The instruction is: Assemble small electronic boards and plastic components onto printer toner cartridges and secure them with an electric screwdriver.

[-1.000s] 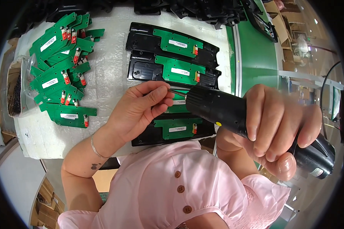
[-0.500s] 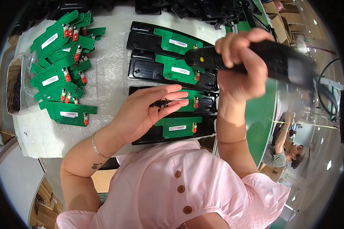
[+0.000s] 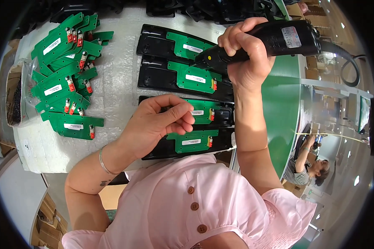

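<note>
My right hand [image 3: 250, 56] is wrapped round a black corded electric screwdriver [image 3: 274, 37], held almost level. Its tip points left and meets the upper edge of a green circuit board [image 3: 183, 74] in the second black plastic housing [image 3: 156, 79] from the far end; whether a screw sits there is too small to tell. My left hand [image 3: 156, 122] is closed above the third housing [image 3: 224, 112], thumb against curled fingers. The small black screws in its palm are hidden now. Further housings with boards lie far and near in the same column.
A pile of green circuit boards [image 3: 56, 89] with red-and-white connectors lies at the left. Beside it stands a box [image 3: 14, 93] of small black pieces. Black plastic parts [image 3: 220, 10] line the far edge. Another person [image 3: 305, 166] is at the right.
My left hand has gone from open palm, showing small black screws, to curled fingers. My right hand has swung the screwdriver away from me and leftward, its tip now at the second housing's board.
</note>
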`<action>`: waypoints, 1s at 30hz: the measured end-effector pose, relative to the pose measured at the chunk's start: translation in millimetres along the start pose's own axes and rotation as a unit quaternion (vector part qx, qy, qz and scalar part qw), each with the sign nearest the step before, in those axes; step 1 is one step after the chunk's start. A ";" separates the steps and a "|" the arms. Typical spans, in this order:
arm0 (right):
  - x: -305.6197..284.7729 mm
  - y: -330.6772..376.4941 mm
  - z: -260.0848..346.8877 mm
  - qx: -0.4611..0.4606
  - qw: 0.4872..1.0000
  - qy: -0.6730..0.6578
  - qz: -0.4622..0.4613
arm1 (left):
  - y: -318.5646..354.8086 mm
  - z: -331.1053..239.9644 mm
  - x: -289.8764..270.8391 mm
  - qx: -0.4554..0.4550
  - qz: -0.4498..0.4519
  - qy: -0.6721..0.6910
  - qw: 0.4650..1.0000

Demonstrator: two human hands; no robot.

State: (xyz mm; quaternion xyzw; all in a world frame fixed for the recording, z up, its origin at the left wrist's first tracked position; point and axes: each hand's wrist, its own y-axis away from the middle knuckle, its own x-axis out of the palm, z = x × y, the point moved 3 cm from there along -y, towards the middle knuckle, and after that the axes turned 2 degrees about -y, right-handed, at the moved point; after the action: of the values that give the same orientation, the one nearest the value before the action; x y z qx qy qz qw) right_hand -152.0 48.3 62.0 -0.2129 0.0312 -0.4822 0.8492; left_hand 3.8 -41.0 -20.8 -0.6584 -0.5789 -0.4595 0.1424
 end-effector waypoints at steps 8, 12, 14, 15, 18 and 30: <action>7.4 -1.0 -0.5 -0.006 0.999 0.009 0.038 | 2.4 -5.1 -1.3 0.025 -0.047 0.031 0.998; 12.0 6.6 26.8 -0.038 0.994 -0.090 0.045 | 0.5 -2.8 -10.6 0.036 -0.047 0.110 0.992; 19.4 18.0 64.3 -0.058 0.983 -0.123 0.121 | -2.6 -5.4 -6.5 0.038 -0.056 0.132 0.989; 23.5 21.1 72.2 -0.062 0.970 -0.143 0.187 | -1.6 -5.3 -9.2 0.041 -0.067 0.151 0.985; 31.7 32.5 91.0 -0.059 0.973 -0.129 0.180 | -0.8 -4.4 -12.9 0.043 -0.058 0.179 0.981; 39.3 32.5 75.3 -0.092 0.952 -0.133 0.261 | 0.0 0.9 0.9 0.012 0.020 0.216 0.976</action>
State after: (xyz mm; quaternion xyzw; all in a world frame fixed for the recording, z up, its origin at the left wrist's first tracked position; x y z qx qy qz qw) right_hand -85.4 55.0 123.5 -0.3372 0.0166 -0.2064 0.9184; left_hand 4.1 -39.8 -20.6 -0.5534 -0.5264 -0.5811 0.2810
